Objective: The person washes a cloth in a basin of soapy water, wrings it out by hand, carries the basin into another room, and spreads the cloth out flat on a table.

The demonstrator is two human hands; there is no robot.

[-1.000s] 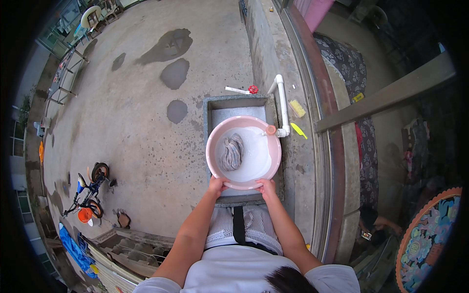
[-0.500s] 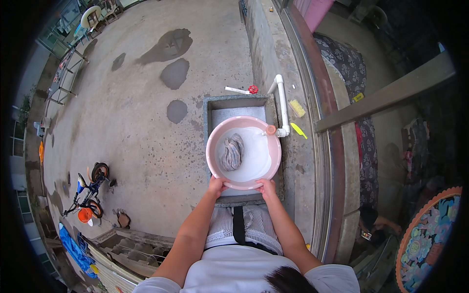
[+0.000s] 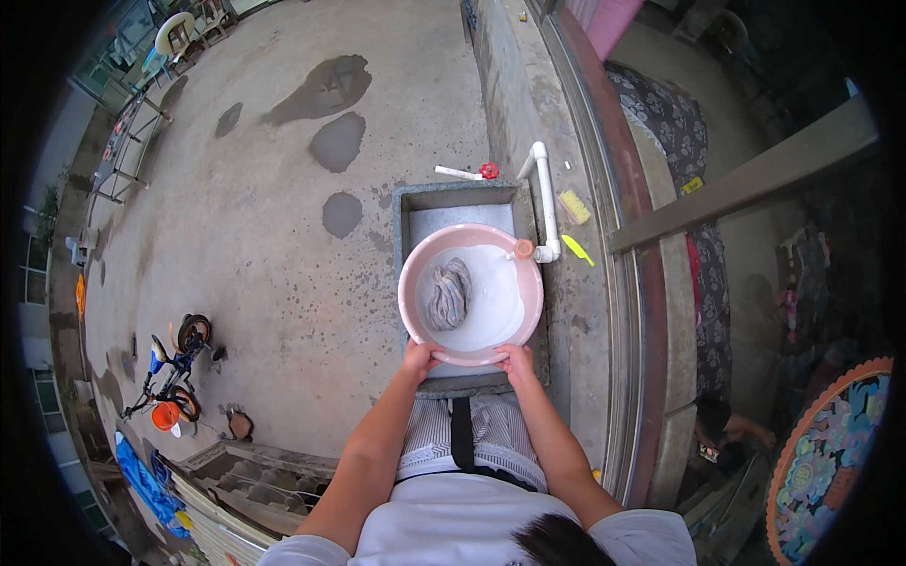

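A round pink basin (image 3: 533,316) with a white inside rests over a stone sink (image 3: 404,212). Twisted grey cloth (image 3: 449,294) lies at the left inside the basin, in whitish water. My left hand (image 3: 421,359) grips the basin's near rim on the left, and my right hand (image 3: 515,364) grips the same rim on the right. An orange-pink round piece (image 3: 523,250) shows at the basin's right edge, by the end of a white pipe (image 3: 545,203).
A red valve handle (image 3: 488,172) is behind the sink. On the right ledge lie a yellow brush (image 3: 574,208) and a yellow-green brush (image 3: 578,250). A small bicycle (image 3: 175,377) and an orange bucket (image 3: 164,415) stand at left. Window frames run along the right.
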